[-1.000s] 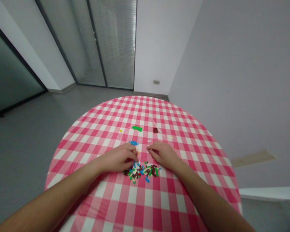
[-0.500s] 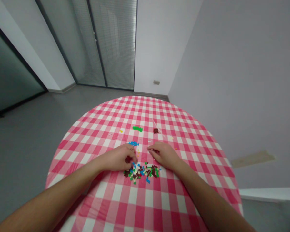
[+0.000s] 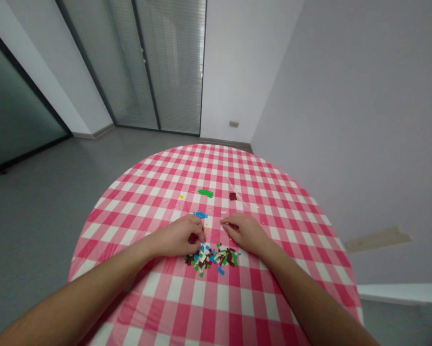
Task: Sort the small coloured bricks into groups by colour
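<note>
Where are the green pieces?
In the head view, the green pieces lie on the checked tablecloth, left of the dark brown pieces, beyond the blue pieces.

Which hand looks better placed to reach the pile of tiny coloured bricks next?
Probably the left hand: its fingers curl down right at the top edge of the pile. The right hand rests a little farther from the pile, with its fingers pointing past the top of it.

The tiny heaped bricks (image 3: 211,258) are too small to tell apart.
</note>
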The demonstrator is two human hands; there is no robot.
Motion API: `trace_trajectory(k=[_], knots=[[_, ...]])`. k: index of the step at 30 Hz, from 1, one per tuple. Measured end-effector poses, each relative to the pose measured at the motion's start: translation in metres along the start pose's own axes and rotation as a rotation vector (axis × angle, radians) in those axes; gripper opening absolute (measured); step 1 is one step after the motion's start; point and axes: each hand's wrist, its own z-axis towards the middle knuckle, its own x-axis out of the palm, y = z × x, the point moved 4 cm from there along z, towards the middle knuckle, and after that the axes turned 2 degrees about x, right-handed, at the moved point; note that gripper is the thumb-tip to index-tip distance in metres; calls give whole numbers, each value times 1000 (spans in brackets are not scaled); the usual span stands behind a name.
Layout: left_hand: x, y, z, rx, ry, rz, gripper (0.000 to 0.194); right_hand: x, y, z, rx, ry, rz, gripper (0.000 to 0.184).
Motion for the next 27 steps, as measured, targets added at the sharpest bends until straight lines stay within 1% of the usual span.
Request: trace_trajectory(k=[2,4,6,8,10,13,17,23,25,27], knots=[[-6,2,-1,-24,-58,-28,14,0,0,0,-2,-2,2,23],[-15,11,-4,-65,-158,-29,10,0,-1,-1,-6,-10,3,23],[-26,24,-8,-112,-291,1,9,0,-2,-1,-8,-15,1,22],[-34,41,-11,-185,-362,1,8,0,-2,-1,-10,-11,3,22],[-37,57,-12,-259,-383,-12,8,1,-2,-1,-9,-7,11,22],[-38,66,-10,-296,-396,42,9,1,-2,-1,-9,-5,17,22],[-37,64,-7,-291,-370,125,10,0,-2,-2,-1,-9,13,23],[-36,66,-6,-260,-344,172,15,-1,1,-2,-6,-2,25,23],[-35,65,-6,-240,-332,177,19,-1,9,-3,-22,26,52,22],[-34,64,-6,-215,-330,175,20,1,20,-5,-66,103,83,21]])
